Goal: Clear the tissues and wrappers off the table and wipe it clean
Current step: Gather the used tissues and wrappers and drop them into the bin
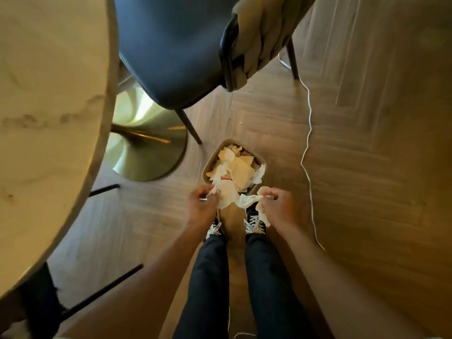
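Your left hand (204,204) sits at about 7 o'clock from the waste bin (210,165), back of the hand up, fingers curled inward. Thumb and fingertips are pinched on a crumpled white tissue (226,194) that hangs over the bin's near rim. The left forearm runs in from the lower left of the view, bare, with the wrist held roughly straight.

Your right hand (278,207) sits at about 5 o'clock from the bin, also back up, fingers bent and closed on a second tissue wad (247,200). That wad trails toward 9 o'clock from the fingertips, and a further strip of tissue shows below the palm. The right forearm enters from the lower right. The two hands are near each other but apart, with the two tissues almost meeting between them.

The bin stands on the wooden floor (367,155) directly ahead of your shoes (254,222), at 12 o'clock from them. It is heaped with tissues and paper wrappers (238,167), some rising above the rim.

The round table (49,118) fills the view at 9 to 10 o'clock, its gold pedestal base (146,143) beneath it. A dark chair (171,45) stands at 12 o'clock with a garment (264,33) draped over its back. A white cable (308,133) runs across the floor at 2 o'clock.
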Motion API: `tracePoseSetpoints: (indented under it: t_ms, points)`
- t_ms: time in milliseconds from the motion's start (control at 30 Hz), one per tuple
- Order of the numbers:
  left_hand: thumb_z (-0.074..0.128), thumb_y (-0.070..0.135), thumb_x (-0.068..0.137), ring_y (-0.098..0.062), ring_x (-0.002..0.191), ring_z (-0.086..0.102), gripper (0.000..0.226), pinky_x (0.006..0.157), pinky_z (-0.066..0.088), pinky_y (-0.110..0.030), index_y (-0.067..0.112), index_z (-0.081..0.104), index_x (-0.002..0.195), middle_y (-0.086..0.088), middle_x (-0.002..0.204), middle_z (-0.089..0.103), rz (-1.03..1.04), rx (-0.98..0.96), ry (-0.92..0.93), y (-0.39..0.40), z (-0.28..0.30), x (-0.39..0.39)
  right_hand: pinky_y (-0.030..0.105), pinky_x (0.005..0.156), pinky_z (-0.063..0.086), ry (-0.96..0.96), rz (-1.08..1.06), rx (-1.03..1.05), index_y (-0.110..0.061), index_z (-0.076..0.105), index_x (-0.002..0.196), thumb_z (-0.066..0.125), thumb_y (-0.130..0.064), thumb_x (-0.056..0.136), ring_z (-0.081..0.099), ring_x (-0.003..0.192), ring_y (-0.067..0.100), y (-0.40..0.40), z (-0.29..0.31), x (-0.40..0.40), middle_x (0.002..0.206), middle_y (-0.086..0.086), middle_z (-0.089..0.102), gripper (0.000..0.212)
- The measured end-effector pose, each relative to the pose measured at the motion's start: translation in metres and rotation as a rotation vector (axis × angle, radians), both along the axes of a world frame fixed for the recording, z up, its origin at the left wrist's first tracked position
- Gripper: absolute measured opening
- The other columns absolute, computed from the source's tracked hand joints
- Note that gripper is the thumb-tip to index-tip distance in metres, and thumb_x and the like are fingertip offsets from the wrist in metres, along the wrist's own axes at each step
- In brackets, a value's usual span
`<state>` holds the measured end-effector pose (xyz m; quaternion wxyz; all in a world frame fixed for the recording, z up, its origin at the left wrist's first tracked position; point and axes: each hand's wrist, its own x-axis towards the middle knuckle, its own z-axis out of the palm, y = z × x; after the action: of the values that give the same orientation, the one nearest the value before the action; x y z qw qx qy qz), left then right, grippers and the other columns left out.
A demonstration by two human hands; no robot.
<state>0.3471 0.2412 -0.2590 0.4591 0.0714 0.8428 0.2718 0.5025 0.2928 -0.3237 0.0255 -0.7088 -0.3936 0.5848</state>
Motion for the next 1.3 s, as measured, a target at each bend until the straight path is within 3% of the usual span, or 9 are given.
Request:
tracePoseSetpoints:
  t_ms: [167, 367, 500, 567, 633, 733, 967, 1167, 1300]
  points:
    - [0.058, 0.001, 0.084, -0.019, 0.065, 0.055, 0.014, 0.061, 0.052, -0.039, 0.014, 0.054, 0.08, -0.016, 0.085, 0.063, -0.054, -0.065, 0.099, 0.008, -0.068, -0.021, 0.022, 0.078, 0.053, 0.008, -0.023, -0.046, -0.012, 0.07, 0.111, 0.059, 0.0, 0.083, 0.063, 0.094, 0.011, 0.002, -0.061, -0.024, 0.109, 0.001, 0.069, 0.033]
    - [0.059, 0.0, 0.084, -0.01, 0.062, 0.051, 0.015, 0.047, 0.042, -0.013, 0.014, 0.058, 0.079, 0.0, 0.075, 0.057, -0.177, -0.122, 0.189, 0.012, -0.134, -0.04, 0.003, 0.073, 0.04, 0.041, 0.169, 0.063, -0.009, 0.067, 0.117, 0.054, -0.001, 0.088, 0.05, 0.103, 0.004, -0.001, -0.122, -0.045, 0.123, 0.004, 0.06, 0.033]
    - [0.059, 0.0, 0.087, 0.002, 0.057, 0.05, 0.013, 0.048, 0.039, -0.001, 0.011, 0.065, 0.086, 0.009, 0.071, 0.056, -0.262, -0.1, 0.195, 0.012, -0.168, -0.038, 0.016, 0.087, 0.038, 0.003, 0.397, -0.038, -0.006, 0.061, 0.126, 0.052, 0.002, 0.088, 0.052, 0.121, 0.018, -0.006, -0.16, -0.044, 0.131, 0.007, 0.055, 0.04]
    - [0.06, 0.003, 0.089, 0.003, 0.063, 0.054, 0.013, 0.054, 0.041, 0.001, 0.011, 0.07, 0.092, 0.008, 0.081, 0.061, -0.307, -0.086, 0.205, 0.01, -0.184, -0.033, 0.022, 0.081, 0.04, -0.023, 0.502, -0.082, -0.005, 0.065, 0.115, 0.055, -0.003, 0.086, 0.056, 0.11, 0.022, -0.009, -0.177, -0.043, 0.114, 0.009, 0.059, 0.03]
    - [0.061, 0.007, 0.089, -0.003, 0.079, 0.06, 0.016, 0.07, 0.045, -0.003, 0.01, 0.072, 0.099, 0.003, 0.097, 0.064, -0.373, -0.084, 0.231, 0.006, -0.202, -0.028, 0.026, 0.074, 0.039, -0.041, 0.587, -0.116, -0.011, 0.061, 0.096, 0.057, -0.007, 0.084, 0.054, 0.095, 0.021, -0.009, -0.188, -0.043, 0.098, 0.007, 0.056, 0.013]
    - [0.057, 0.01, 0.091, -0.016, 0.106, 0.058, 0.024, 0.098, 0.048, -0.028, 0.009, 0.068, 0.113, -0.003, 0.119, 0.058, -0.499, -0.081, 0.241, 0.001, -0.227, -0.022, 0.031, 0.08, 0.047, -0.041, 0.72, -0.117, -0.008, 0.062, 0.11, 0.057, -0.007, 0.085, 0.058, 0.104, 0.028, -0.006, -0.192, -0.045, 0.11, 0.012, 0.062, 0.026]
    - [0.049, 0.007, 0.089, -0.023, 0.144, 0.022, 0.048, 0.116, 0.022, -0.033, 0.01, 0.05, 0.137, -0.009, 0.156, 0.025, -0.911, -0.156, 0.09, -0.003, -0.252, -0.015, 0.029, 0.09, 0.052, -0.002, 0.631, 0.016, -0.019, 0.067, 0.119, 0.05, -0.002, 0.089, 0.06, 0.107, 0.018, -0.006, -0.177, -0.031, 0.123, 0.003, 0.063, 0.038]
    - [0.056, 0.013, 0.089, -0.021, 0.141, 0.028, 0.042, 0.115, 0.023, -0.031, 0.012, 0.058, 0.13, -0.006, 0.154, 0.029, -0.731, -0.214, 0.082, 0.002, -0.218, -0.013, 0.022, 0.085, 0.045, -0.004, 0.582, 0.057, -0.016, 0.064, 0.123, 0.057, -0.015, 0.092, 0.054, 0.102, 0.009, -0.002, -0.143, -0.006, 0.121, 0.002, 0.063, 0.032]
    - [0.059, 0.017, 0.085, -0.02, 0.113, 0.057, 0.032, 0.1, 0.049, -0.039, 0.016, 0.067, 0.116, -0.006, 0.129, 0.058, -0.605, -0.203, 0.079, 0.006, -0.172, -0.019, 0.024, 0.08, 0.045, 0.04, 0.576, 0.062, -0.017, 0.064, 0.12, 0.063, -0.03, 0.09, 0.054, 0.1, 0.009, 0.002, -0.103, -0.006, 0.118, 0.001, 0.062, 0.032]
